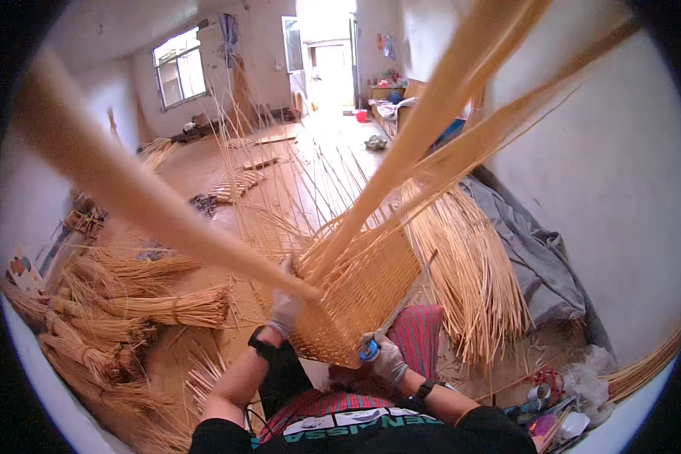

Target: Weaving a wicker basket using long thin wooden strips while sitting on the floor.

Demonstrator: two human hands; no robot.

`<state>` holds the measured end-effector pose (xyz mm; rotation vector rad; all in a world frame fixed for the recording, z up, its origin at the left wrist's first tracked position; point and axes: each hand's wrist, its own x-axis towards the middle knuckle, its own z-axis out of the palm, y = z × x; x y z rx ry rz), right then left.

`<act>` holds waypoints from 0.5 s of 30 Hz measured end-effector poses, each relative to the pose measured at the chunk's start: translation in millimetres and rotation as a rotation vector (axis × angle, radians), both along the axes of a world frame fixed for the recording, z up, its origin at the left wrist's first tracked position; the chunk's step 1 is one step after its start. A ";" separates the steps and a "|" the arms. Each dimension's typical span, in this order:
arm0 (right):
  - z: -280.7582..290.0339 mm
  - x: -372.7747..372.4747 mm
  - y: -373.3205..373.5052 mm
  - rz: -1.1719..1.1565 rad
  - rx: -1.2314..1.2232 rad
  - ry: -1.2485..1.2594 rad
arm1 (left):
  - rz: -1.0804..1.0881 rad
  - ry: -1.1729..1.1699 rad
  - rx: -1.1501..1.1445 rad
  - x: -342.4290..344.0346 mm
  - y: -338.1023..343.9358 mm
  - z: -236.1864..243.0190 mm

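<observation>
A woven straw-coloured basket (367, 295) is tilted before me, long upright strips fanning from it, the nearest blurred. My left hand (286, 310), in a pale glove, grips the basket's left part, fingertips partly hidden. My right hand (390, 362), also gloved, is closed on a blue tape measure (368, 350) at the basket's lower right corner. A long thin strip (418, 278), apparently the tape's blade, runs up along the basket's right edge. Red striped cloth (424, 329) lies under and beside the basket.
Cane bundles (163, 306) lie at left, loose canes (477, 280) at right beside a grey sheet (537, 265) along the wall. A red basin (361, 116) and a bench with items (390, 110) are near the far open doorway (329, 76). Small clutter (548, 393) sits at lower right.
</observation>
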<state>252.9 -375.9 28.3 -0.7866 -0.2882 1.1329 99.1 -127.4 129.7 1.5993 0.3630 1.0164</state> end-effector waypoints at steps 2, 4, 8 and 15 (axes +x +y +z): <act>-16.3 -3.2 9.2 0.023 -0.066 0.028 | 0.005 -0.145 -0.023 -4.5 -9.2 -45.0; -26.9 -1.9 13.6 0.052 -0.185 0.101 | 0.062 -0.136 -0.009 -13.0 -18.0 -72.8; -41.3 8.8 10.4 0.078 -0.099 0.017 | 0.502 0.552 0.474 -22.8 -33.2 -80.6; -66.8 20.7 10.4 0.199 -0.042 0.071 | 0.510 0.503 0.667 -34.7 -92.2 -29.2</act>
